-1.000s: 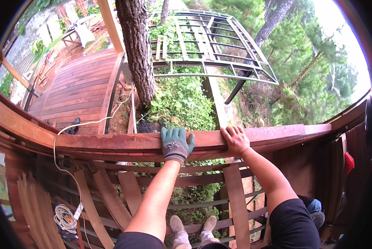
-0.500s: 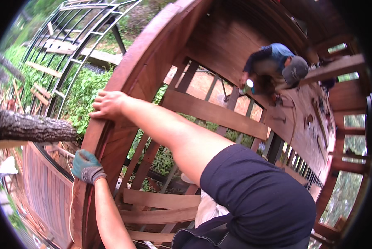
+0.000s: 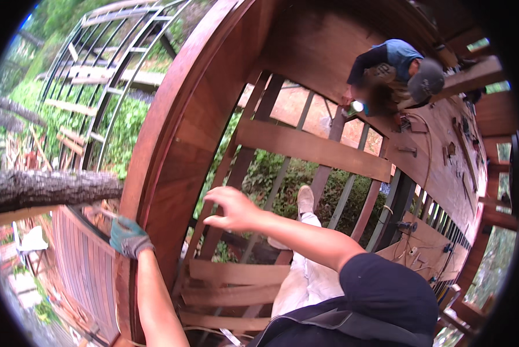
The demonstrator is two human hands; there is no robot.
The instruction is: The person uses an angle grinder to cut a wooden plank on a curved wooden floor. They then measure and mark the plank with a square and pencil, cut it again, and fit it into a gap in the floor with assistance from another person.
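Note:
My left hand [image 3: 129, 237], in a green and grey work glove, grips the top edge of a reddish-brown wooden half wall [image 3: 160, 127], beside a tree trunk [image 3: 51, 191]. My right hand [image 3: 235, 211] is bare and held in the air to the right of the wall, its fingers apart and nothing in them. Below it lies an open floor frame of dark joists [image 3: 259, 165]. Across the joists rest loose wooden boards, a wide board [image 3: 311, 149] farther off and a shorter board [image 3: 236, 272] close to my legs.
Greenery and ground show through gaps between the joists. At the far right a person in a cap [image 3: 426, 80] bends over the floor, holding a tool I cannot make out. Tools lie on solid flooring [image 3: 438, 150] at right. A metal frame [image 3: 106, 87] stands outside the wall.
My right hand has let go of the wall's top and moved right and down, over the joists. My left hand stays on the wall. The view has shifted, showing my legs and one shoe.

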